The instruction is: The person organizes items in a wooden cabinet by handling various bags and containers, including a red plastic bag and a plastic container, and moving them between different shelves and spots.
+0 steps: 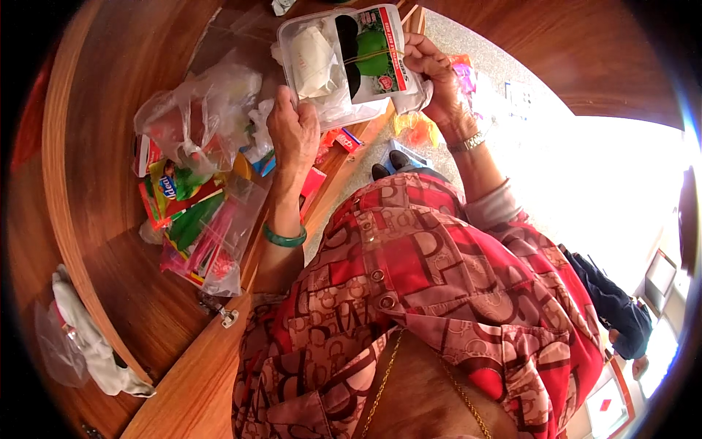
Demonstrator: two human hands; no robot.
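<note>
A clear plastic box (pixel 359 113) is held up above an open wooden cabinet compartment. Its lower left edge is gripped by my left hand (pixel 293 129), which wears a green bangle on the wrist. Inside or against the box is a folded pale paper packet (pixel 313 61). A printed seed packet (pixel 378 68) with a green picture covers the box's right side, and a thin rubber band (pixel 368 55) crosses it. My right hand (pixel 439 77), with a metal watch, grasps that packet's right edge, fingers near the band. Crumpled clear plastic (pixel 414 99) lies under this hand.
Knotted plastic bags (pixel 200 126) and colourful seed packets (pixel 189 206) lie in the wooden compartment (pixel 126 263). A white cloth (pixel 88 335) hangs over its left rim. Yellow plastic (pixel 417 129) is on the floor. A person in dark clothes (pixel 609 302) is at the right.
</note>
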